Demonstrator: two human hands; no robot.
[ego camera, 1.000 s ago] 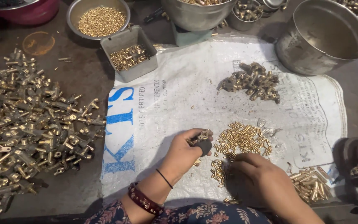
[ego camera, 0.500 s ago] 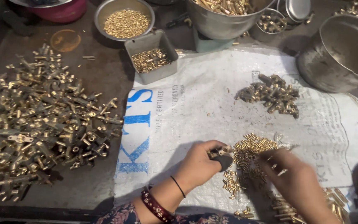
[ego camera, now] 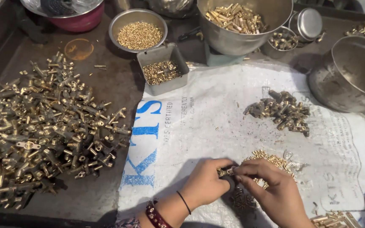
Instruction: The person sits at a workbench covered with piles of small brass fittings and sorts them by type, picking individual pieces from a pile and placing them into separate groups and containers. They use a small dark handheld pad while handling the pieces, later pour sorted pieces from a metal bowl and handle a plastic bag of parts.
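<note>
Bare sack [ego camera: 216, 126] ahead; brass fittings heap [ego camera: 43, 126] blocks left.

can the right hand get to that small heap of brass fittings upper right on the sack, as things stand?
Probably yes. The heap of brass fittings lies in the open on the white sack, bare sack between it and the right hand. But both hands pinch a small brass part, so the fingers are occupied.

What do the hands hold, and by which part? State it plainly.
A small brass fitting is pinched between both hands: the left hand grips its left end, and the right hand fingers grip its right end. Finer detail cannot be told.
</note>
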